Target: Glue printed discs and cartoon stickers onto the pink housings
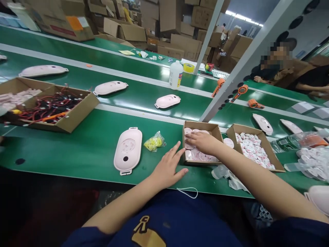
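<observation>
My right hand (203,142) reaches into a small cardboard box (203,162) and rests on the round pink-and-white printed pieces (199,155) inside. Its fingers are stretched out, and I see nothing lifted in them. Beside that box, over the green work surface, my left hand (168,166) is open with fingers spread and holds nothing. To its left lies a pale pink oval casing (128,151) with a round printed disc and a black dot on it. A small clear bag of yellow-green bits (155,141) sits between that casing and my left hand.
A second box (273,159) of small printed pieces stands to the right, near a plastic bottle (295,141). A carton of red and black wires (69,116) is at left. More casings (168,101) lie beyond. A slanted metal post (231,79) rises ahead; a person (272,67) is across.
</observation>
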### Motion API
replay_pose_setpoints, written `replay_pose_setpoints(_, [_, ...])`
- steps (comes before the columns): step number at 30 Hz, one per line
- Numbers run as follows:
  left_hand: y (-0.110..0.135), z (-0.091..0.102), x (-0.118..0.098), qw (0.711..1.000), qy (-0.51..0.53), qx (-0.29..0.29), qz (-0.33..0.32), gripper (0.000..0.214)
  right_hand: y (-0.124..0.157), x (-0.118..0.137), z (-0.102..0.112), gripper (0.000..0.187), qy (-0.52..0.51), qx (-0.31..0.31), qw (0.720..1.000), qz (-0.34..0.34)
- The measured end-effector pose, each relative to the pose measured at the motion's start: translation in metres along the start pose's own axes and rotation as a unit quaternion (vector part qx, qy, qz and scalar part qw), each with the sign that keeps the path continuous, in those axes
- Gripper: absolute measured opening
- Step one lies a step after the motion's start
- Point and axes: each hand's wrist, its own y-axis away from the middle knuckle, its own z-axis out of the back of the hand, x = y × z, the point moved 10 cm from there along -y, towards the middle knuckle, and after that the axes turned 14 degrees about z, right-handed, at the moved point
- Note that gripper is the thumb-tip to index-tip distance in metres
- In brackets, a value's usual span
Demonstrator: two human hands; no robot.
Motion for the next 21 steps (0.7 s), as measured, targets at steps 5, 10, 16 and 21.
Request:
replay_pose_setpoints(5, [0.014,0.020,0.021,1.000,-0.010,-0.010,0.016,0.059,0.005,0.001,-0.011,0.055,0.010,0.031,0.999,0.030])
replay_pose_setpoints(10, [0.014,0.030,0.022,1.000,-0.001,-0.012,0.007,0.053,0.016,-0.012,0.009,0.058,0.006,0.024,1.000,0.016])
replay_pose_setpoints(16, [0.009,0.027,-0.005,0.999,0.028,-0.003,-0.044,0.049,0.006,-0.015,0.008,0.050,-0.008,0.013,0.999,0.047])
replay_pose_setpoints(21, [0.021,0.028,-0.012,0.998,0.013,-0.016,-0.064,0.047,0.003,-0.020,-0.020,0.044,-0.011,0.028,0.997,0.073])
